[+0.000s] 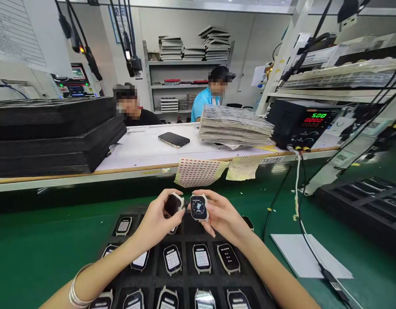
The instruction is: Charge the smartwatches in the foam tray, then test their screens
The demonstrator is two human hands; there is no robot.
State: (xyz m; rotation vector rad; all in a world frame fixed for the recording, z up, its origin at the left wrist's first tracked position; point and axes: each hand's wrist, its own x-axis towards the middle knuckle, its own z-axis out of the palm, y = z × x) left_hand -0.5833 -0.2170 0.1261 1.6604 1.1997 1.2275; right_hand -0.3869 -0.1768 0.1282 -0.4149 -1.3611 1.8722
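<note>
My left hand [161, 216] grips a smartwatch case with a dark screen [173, 205], tilted toward the other hand. In my right hand [219, 211] is a second smartwatch case [198, 207], its screen lit with a round dial. The two watches are held close together above a black foam tray [186, 281]. Strapless watches sit in the tray's compartments, several with lit white screens, such as one watch [202, 258] in the middle row. Another watch [228, 258] shows white text on black. My forearms cover part of the tray.
Ahead, a shelf holds black foam trays [49, 137], a phone [173, 139], stacked plastic trays [234, 124] and a power supply [303, 124]. Sticker sheets [199, 172] hang from its edge. White paper [310, 256] and cables lie at right. Two people sit beyond.
</note>
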